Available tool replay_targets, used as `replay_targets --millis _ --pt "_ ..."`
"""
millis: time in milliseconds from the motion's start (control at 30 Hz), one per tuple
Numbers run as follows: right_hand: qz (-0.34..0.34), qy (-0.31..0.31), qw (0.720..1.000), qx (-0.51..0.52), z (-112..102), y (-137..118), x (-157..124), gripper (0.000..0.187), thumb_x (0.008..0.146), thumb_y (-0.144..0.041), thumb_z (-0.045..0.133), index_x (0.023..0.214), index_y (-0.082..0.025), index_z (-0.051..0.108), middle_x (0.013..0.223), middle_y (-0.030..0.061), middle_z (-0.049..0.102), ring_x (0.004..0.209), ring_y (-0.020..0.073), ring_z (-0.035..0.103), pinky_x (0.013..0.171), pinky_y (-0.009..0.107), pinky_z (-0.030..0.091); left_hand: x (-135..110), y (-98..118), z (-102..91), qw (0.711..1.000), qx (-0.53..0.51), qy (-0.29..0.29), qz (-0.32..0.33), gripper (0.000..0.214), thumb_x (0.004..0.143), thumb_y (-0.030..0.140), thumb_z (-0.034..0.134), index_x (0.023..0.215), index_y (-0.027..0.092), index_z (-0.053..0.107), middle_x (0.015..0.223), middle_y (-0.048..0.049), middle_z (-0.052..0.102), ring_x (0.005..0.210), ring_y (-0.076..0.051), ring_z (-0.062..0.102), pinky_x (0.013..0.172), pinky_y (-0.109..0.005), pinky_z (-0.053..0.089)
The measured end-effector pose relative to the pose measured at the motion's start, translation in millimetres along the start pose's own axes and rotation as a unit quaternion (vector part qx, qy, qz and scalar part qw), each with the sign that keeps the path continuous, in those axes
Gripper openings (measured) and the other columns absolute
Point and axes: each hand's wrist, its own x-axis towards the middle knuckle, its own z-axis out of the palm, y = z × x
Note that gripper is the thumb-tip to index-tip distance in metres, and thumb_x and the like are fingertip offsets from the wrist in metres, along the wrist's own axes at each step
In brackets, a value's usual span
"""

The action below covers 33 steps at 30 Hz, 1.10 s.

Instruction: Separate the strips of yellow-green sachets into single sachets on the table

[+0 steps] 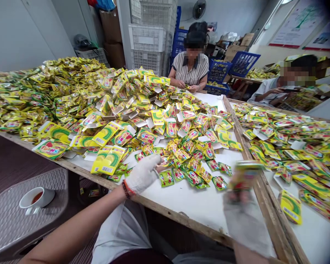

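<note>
My left hand [146, 173], in a white glove with bare fingertips, is over the table's near side. Its fingers are bent together against the edge of a spread of small candy sachets [193, 176]; whatever they pinch is hidden. At the right, my gloved right hand [243, 216] is blurred by motion. Closed in its fingers is a small yellow-green cardboard box [246, 174], raised near the wooden divider. Left of my left hand lie yellow boxes with green rings and barcodes [107, 160], some with open white flaps.
A high heap of sachets [44, 95] covers the table's left. Beyond the wooden divider [266, 194] lie more boxes [290, 206]. A cup of tea [37, 200] stands on a grey stool [8, 220]. Two people [191, 68] sit across, near stacked crates [147, 38].
</note>
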Motion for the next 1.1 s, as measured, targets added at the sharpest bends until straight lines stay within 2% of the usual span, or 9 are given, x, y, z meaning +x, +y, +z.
replay_targets --millis 100,167,267,333,467,600,833,1000,1100 --pt "0.014 0.102 0.973 0.207 -16 -1 11 0.031 0.086 -0.051 0.04 0.093 -0.027 0.059 0.094 0.0042 0.062 0.064 0.0138 0.056 0.06 0.03 0.047 0 -24 -25.2 0.991 0.126 -0.011 -0.04 0.015 0.088 0.024 0.047 0.086 0.018 0.06 0.093 -0.0058 0.061 0.091 -0.019 0.056 0.082 -0.03 0.043" --pt "0.059 0.057 0.965 0.247 -2 -3 10 0.025 0.079 -0.044 0.058 0.095 -0.024 0.061 0.093 0.004 0.063 0.065 0.0138 0.058 0.061 0.03 0.048 -5 -35 -34.6 0.981 0.18 -0.039 -0.06 0.015 0.086 0.02 0.046 0.09 0.019 0.06 0.1 -0.0065 0.061 0.095 -0.02 0.056 0.083 -0.031 0.043" --pt "0.083 -0.152 0.983 0.064 44 -8 11 0.025 0.081 -0.04 0.057 0.093 -0.019 0.064 0.078 0.0038 0.064 0.064 0.0164 0.059 0.059 0.029 0.046 -11 -39 -36.4 0.965 0.243 -0.064 -0.071 0.022 0.082 0.016 0.048 0.1 0.02 0.06 0.113 -0.0078 0.058 0.102 -0.022 0.055 0.085 -0.033 0.044" --pt "0.015 -0.227 0.97 -0.086 76 -10 18 0.024 0.085 -0.036 0.051 0.093 -0.018 0.066 0.076 0.0044 0.065 0.072 0.0189 0.061 0.067 0.031 0.047 -11 -37 -32.5 0.958 0.269 -0.072 -0.068 0.027 0.079 0.014 0.05 0.104 0.021 0.059 0.116 -0.0087 0.057 0.104 -0.023 0.054 0.085 -0.034 0.044" --pt "-0.119 -0.213 0.914 -0.324 113 -8 40 0.023 0.081 -0.023 0.053 0.1 -0.016 0.064 0.108 0.0119 0.063 0.101 0.0226 0.057 0.087 0.032 0.041 -8 -33 -23.1 0.946 0.295 -0.126 -0.039 0.033 0.071 0.011 0.056 0.103 0.019 0.059 0.106 -0.0098 0.059 0.103 -0.025 0.052 0.089 -0.038 0.041" --pt "-0.077 -0.224 0.871 -0.431 118 -3 42 0.035 0.078 -0.026 0.059 0.112 -0.018 0.059 0.116 0.0139 0.059 0.097 0.0236 0.059 0.08 0.031 0.041 -7 -32 -22.3 0.945 0.283 -0.158 -0.042 0.027 0.067 0.013 0.059 0.093 0.017 0.061 0.095 -0.0102 0.061 0.094 -0.027 0.054 0.085 -0.042 0.043" --pt "-0.065 -0.236 0.911 -0.331 90 3 25 0.02 0.079 -0.026 0.056 0.095 -0.019 0.067 0.096 0.0079 0.068 0.091 0.0221 0.06 0.081 0.031 0.043 -10 -21 -14.6 0.991 -0.07 -0.033 -0.107 0.016 0.081 0.026 0.053 0.091 0.019 0.064 0.092 -0.0068 0.064 0.089 -0.022 0.058 0.084 -0.036 0.048" --pt "-0.021 -0.24 0.956 -0.169 76 -7 8 0.024 0.081 -0.038 0.057 0.088 -0.017 0.067 0.084 0.0051 0.069 0.078 0.0207 0.061 0.071 0.029 0.047 -15 -9 23.8 0.884 -0.386 -0.051 -0.259 0.032 0.073 0.037 0.065 0.098 0.017 0.06 0.074 -0.0008 0.062 0.061 -0.014 0.058 0.055 -0.025 0.049" --pt "-0.017 -0.294 0.95 -0.104 78 -12 -2 0.025 0.083 -0.034 0.054 0.095 -0.018 0.068 0.091 0.005 0.07 0.081 0.0203 0.062 0.074 0.029 0.048 -17 -3 43.8 0.873 -0.41 -0.046 -0.26 0.027 0.072 0.037 0.067 0.088 0.017 0.061 0.073 0.0 0.062 0.062 -0.013 0.057 0.056 -0.023 0.046"
